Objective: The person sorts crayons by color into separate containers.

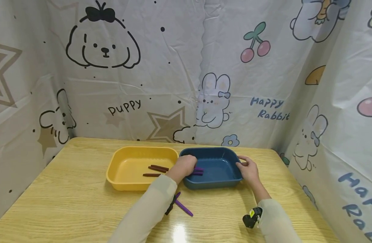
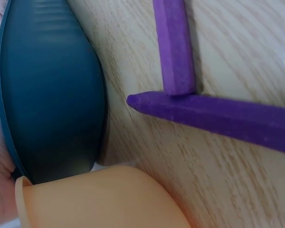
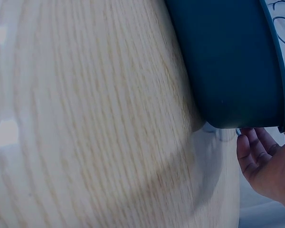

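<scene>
A blue tray (image 1: pixel 217 184) stands beside a yellow tray (image 1: pixel 125 167) on the wooden table. My left hand (image 1: pixel 188 165) reaches over the blue tray's left rim, its fingers curled around purple crayons (image 1: pixel 199 171) that stick out to the right inside the tray. My right hand (image 1: pixel 245 165) holds the blue tray's right rim, thumb on the edge. In the right wrist view the fingers (image 3: pixel 256 154) lie against the outside of the blue tray (image 3: pixel 228 61). Three dark red crayons (image 1: pixel 156 169) lie in the yellow tray. Two purple crayons (image 1: pixel 182 206) lie on the table under my left forearm.
The left wrist view shows the two purple crayons (image 2: pixel 218 116) touching in an L shape, close to the blue tray (image 2: pixel 52 95) and the yellow tray (image 2: pixel 99 199). Printed cloth walls (image 1: pixel 173 67) close off the back and both sides. Bare table (image 1: pixel 67 202) lies at the left front.
</scene>
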Motion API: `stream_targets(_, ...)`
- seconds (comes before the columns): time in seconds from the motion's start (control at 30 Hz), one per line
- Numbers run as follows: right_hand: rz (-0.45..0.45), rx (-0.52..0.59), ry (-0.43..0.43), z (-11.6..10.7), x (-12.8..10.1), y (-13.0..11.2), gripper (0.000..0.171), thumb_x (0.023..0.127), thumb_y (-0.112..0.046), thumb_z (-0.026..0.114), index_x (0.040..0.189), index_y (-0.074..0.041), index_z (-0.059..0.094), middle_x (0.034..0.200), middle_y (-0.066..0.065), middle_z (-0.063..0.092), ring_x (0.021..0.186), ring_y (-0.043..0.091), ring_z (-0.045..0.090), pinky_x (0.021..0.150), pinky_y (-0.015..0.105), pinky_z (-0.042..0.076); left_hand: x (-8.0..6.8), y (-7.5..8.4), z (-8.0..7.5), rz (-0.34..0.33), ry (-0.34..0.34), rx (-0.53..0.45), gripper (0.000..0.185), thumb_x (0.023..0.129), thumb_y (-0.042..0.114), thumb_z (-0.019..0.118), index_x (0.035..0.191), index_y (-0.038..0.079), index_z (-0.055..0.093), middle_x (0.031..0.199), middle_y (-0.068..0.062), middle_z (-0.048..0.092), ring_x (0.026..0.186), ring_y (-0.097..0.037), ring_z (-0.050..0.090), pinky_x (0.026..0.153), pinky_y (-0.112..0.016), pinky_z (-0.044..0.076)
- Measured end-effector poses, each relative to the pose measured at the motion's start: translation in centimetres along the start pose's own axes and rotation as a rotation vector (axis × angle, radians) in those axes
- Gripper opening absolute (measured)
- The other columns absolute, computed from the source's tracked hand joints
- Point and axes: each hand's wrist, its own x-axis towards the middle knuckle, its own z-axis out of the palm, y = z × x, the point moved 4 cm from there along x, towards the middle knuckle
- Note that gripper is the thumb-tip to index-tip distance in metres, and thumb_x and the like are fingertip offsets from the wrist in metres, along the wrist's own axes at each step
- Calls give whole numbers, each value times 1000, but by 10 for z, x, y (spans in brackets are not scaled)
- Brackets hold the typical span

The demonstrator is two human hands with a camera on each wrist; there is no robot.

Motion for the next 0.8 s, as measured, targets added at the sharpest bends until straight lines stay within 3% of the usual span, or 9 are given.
stream_targets(0.3, 10, 5, -3, 1, 1, 1, 37, 91, -15, 58, 128, -5, 56, 112, 25, 59, 99, 31, 59, 71, 28, 53, 2, -1, 3, 2, 6, 0, 26, 89, 9, 58, 64, 15, 57, 70, 2, 56, 67, -14, 51, 63, -29, 47)
stream_targets(0.47, 20, 6, 1, 2, 1, 2, 37, 92, -15, 58, 127, -6, 56, 112, 25, 59, 99, 31, 59, 71, 28, 54, 1, -3, 1, 34, 7, -47, 7, 87, 14, 63, 84, 14, 69, 89, 1, 67, 83, -15, 59, 78, -30, 52)
stream_targets(0.6, 16, 6, 3, 2, 1, 2, 37, 91, -15, 58, 127, -5, 56, 111, 25, 59, 97, 31, 60, 70, 28, 54, 0, -4, -2, 71, 9, -93, 12, 87, 17, 64, 97, 14, 71, 102, -1, 68, 96, -17, 61, 87, -32, 52)
stream_targets(0.8, 2, 1, 6, 0, 1, 1, 37, 92, -14, 58, 127, -4, 56, 112, 27, 59, 98, 32, 60, 71, 28, 54, -6, -7, -10, 116, 20, -149, 15, 88, 18, 64, 101, 14, 71, 104, -2, 68, 97, -17, 61, 87, -31, 52)
